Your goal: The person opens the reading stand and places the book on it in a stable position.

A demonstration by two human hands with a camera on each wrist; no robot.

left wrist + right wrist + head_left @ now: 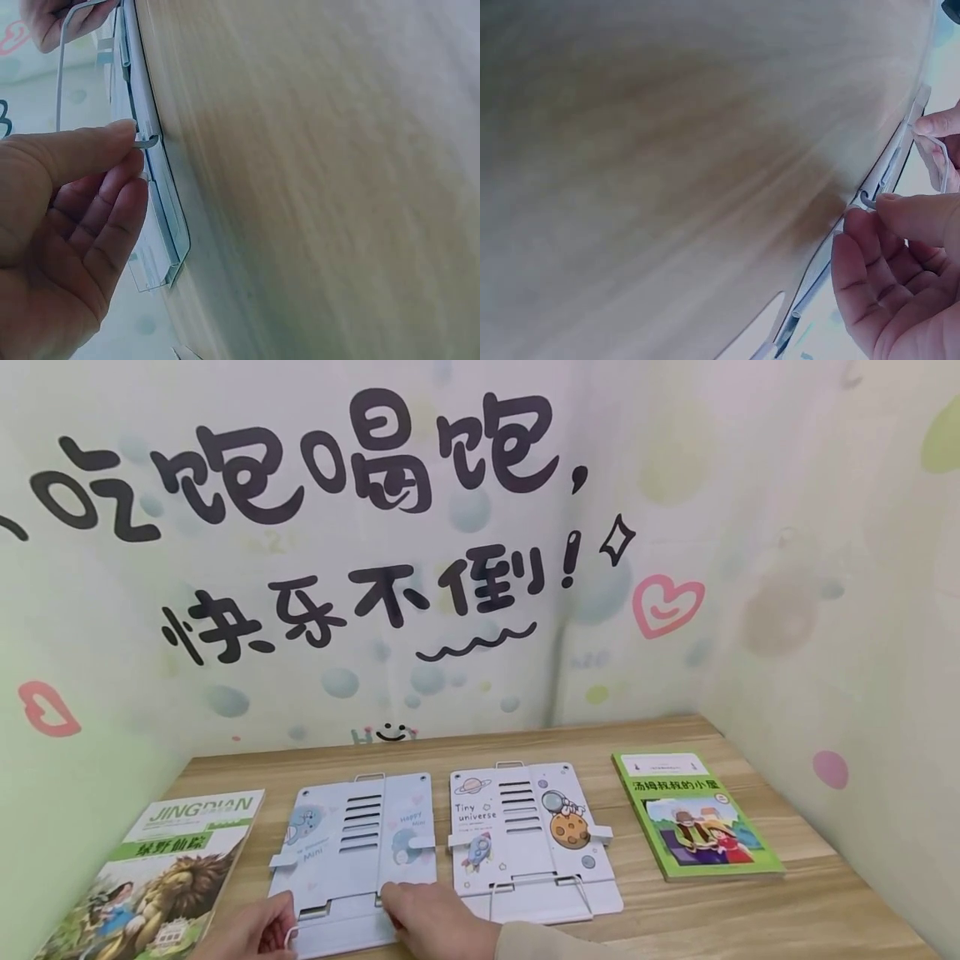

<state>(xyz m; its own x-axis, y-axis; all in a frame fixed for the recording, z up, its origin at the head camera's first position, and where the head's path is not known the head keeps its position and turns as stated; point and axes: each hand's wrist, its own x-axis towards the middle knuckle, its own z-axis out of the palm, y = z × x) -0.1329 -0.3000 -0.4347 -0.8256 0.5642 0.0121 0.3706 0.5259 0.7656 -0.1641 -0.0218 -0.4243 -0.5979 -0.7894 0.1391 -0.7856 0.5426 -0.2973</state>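
Note:
A light-blue metal book stand [322, 877] with slots and cartoon prints lies flat on the table, its near edge between my hands. A thin white wire bracket [60, 82] rises from that edge. My left hand [255, 931] pinches one end of the wire between thumb and forefinger, close to where it hooks into the stand. On the other side my right hand [438, 922] pinches the bracket's other hooked end, as the right wrist view shows at the fingertips [889, 199]. The hands hide part of the stand's lower ledge.
Right of the blue stand lies a white "Tiny universe" book stand [517, 827] with its wire bracket at the near edge. A green book [701, 822] lies at the far right, and another book with a lion cover [161, 877] at the left. Behind the wooden table [817, 893] hangs a printed curtain [480, 693].

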